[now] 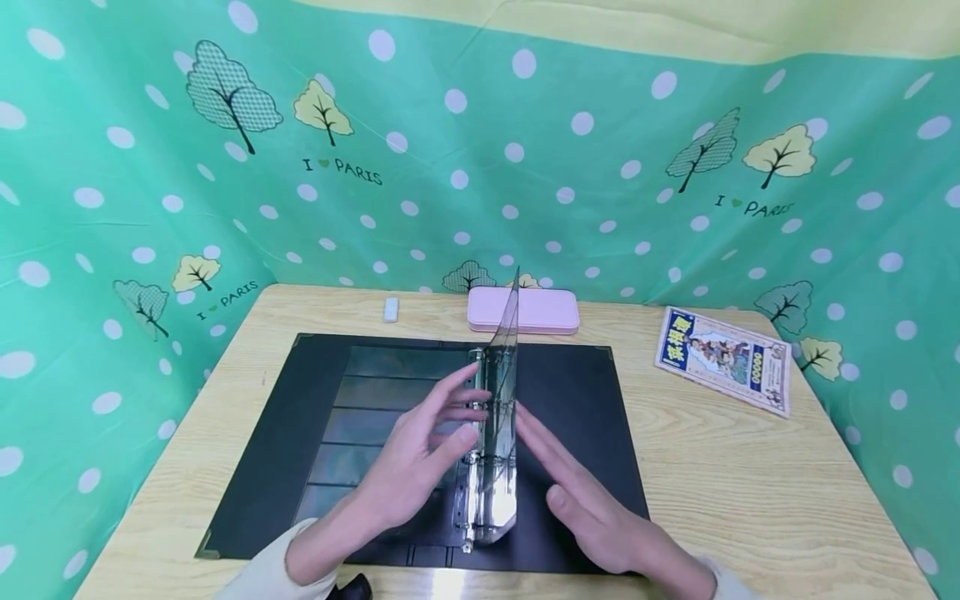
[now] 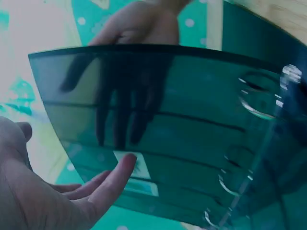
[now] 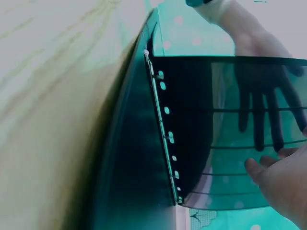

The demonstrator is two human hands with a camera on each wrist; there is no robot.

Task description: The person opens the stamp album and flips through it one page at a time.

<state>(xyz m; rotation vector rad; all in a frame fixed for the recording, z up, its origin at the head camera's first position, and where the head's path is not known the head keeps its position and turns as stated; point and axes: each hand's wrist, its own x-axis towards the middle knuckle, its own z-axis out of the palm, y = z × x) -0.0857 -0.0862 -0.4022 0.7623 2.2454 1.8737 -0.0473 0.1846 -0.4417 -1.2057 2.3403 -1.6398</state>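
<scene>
A black ring binder (image 1: pixel 562 375) lies spread on the table. From its metal rings (image 2: pixel 259 98) a transparent pocket page (image 1: pixel 507 392) stands nearly upright, divided by dark cross strips. My left hand (image 1: pixel 408 458) hovers on the left of that page, over the rings, its fingers loosely extended and holding nothing. On the page's other side is my right hand (image 1: pixel 596 517), fingers straight, with the fingertips against or very close to the sheet. More pocket pages (image 1: pixel 363 425) lie flat on the binder's left half. Through the see-through sheet, each wrist view shows the opposite hand.
Behind the binder lie a pink case (image 1: pixel 551 311) and a small pale-blue block (image 1: pixel 391 310). A colourful printed booklet (image 1: pixel 723 358) rests at the table's right. A green dotted curtain (image 1: pixel 517 192) hangs round the wooden table (image 1: pixel 712 467). A dark object (image 1: pixel 352 588) shows at the front edge.
</scene>
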